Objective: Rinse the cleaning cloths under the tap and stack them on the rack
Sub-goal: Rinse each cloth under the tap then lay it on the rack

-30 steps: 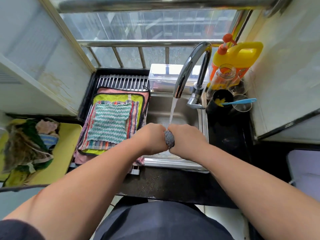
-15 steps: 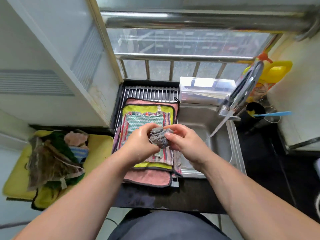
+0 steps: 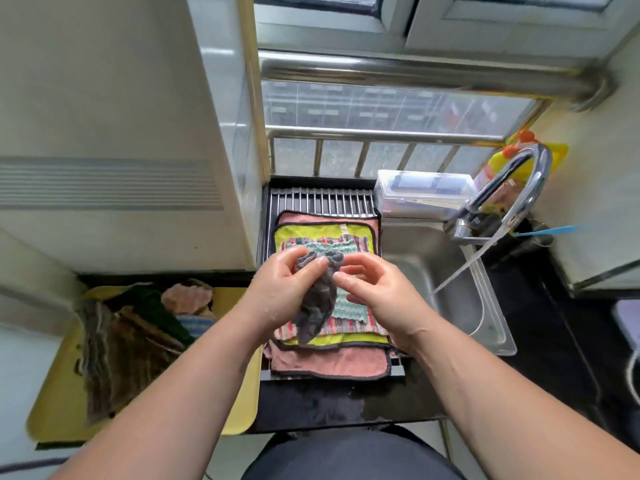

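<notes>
A wet grey cloth (image 3: 317,306) hangs half unrolled above the stack of cloths on the metal rack (image 3: 322,200). My left hand (image 3: 280,289) pinches its upper left part. My right hand (image 3: 381,292) is at its upper right edge with thumb and fingers curled onto it. The stack beneath has a green knitted cloth (image 3: 346,306) on top, then striped, yellow-green and pink cloths (image 3: 329,362). The tap (image 3: 533,181) at the right runs, and its water stream (image 3: 464,268) falls into the steel sink (image 3: 415,268).
A yellow tray (image 3: 55,403) at the left holds a pile of crumpled cloths (image 3: 131,334). A clear plastic box (image 3: 422,195) sits behind the sink. A yellow bottle (image 3: 498,161) and a blue-handled utensil (image 3: 543,232) stand by the tap. Dark wet counter runs along the front.
Both hands carried the wadded grey cloth from under the running tap leftward over the rack. The wad has since opened and now hangs down from my fingers.
</notes>
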